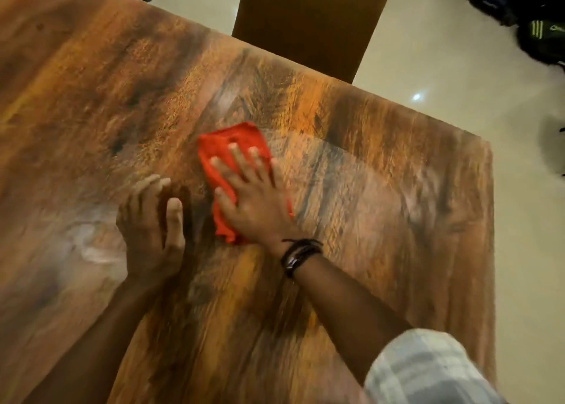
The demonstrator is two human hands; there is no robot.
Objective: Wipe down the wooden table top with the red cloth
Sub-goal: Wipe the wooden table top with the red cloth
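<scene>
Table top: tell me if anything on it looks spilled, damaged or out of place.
One thing stands out: a pale, whitish smear on the wooden table top, just left of the left hand. It could be residue or glare; blur prevents telling. The right hand presses the red cloth flat, away from that patch.

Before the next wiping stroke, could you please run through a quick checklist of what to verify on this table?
1. Red cloth under the right hand, palm flat, fingers spread: ok.
2. Cloth lies flat on the wooden table top: not ok, it is bunched and crumpled.
3. Left hand is off the cloth, resting on the wood beside it: ok.
4. Wood around the cloth shows nothing in the stroke's way: ok.
5. Pale smear left of the left hand is wiped: not ok.
6. Bracelet is clear of the surface: cannot tell.
</scene>
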